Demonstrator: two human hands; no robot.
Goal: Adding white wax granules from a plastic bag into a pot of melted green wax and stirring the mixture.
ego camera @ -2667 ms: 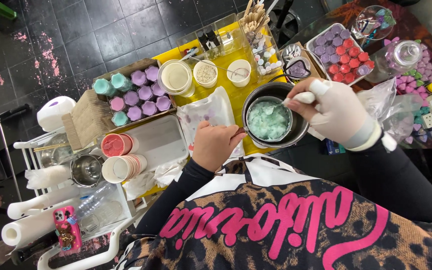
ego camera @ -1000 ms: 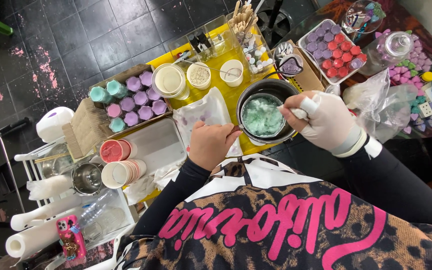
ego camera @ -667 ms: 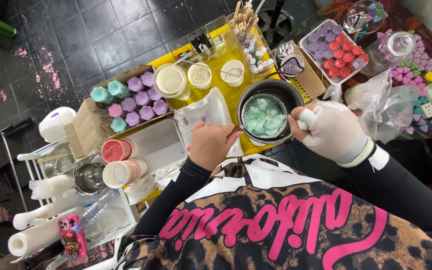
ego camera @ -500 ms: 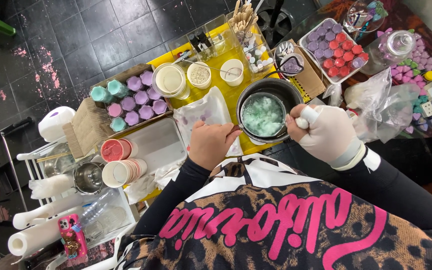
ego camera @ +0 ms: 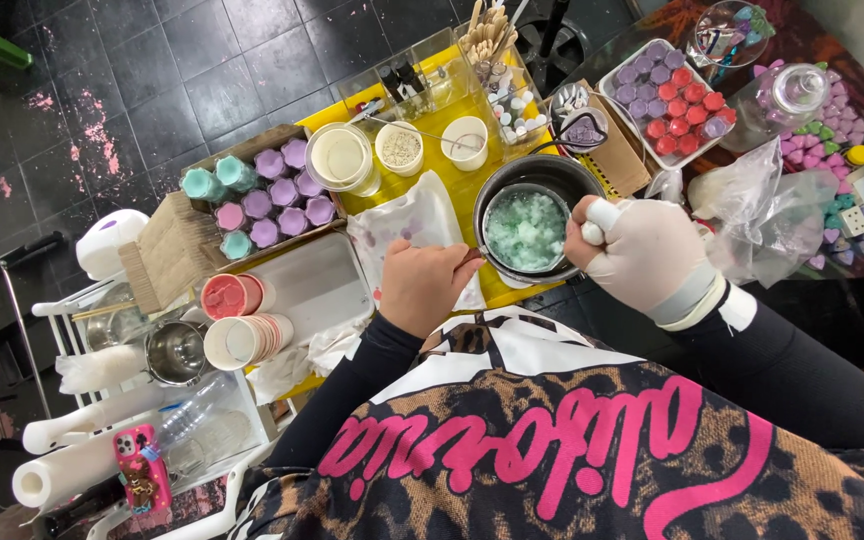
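Nearest the body, the bare left hand [ego camera: 422,285] is curled around the handle of the dark metal pot [ego camera: 537,228], steadying it on the yellow counter [ego camera: 452,180]. The gloved right hand [ego camera: 642,255] is closed around a white tool handle [ego camera: 600,215] at the pot's right rim. Pale green crumbly mass [ego camera: 524,230] fills the pot. Just left lies a white plastic bag [ego camera: 414,225]. Farther off stand a cardboard box of purple and teal moulds [ego camera: 267,195], small white tubs [ego camera: 400,148] and a tray of red and purple pieces [ego camera: 672,95].
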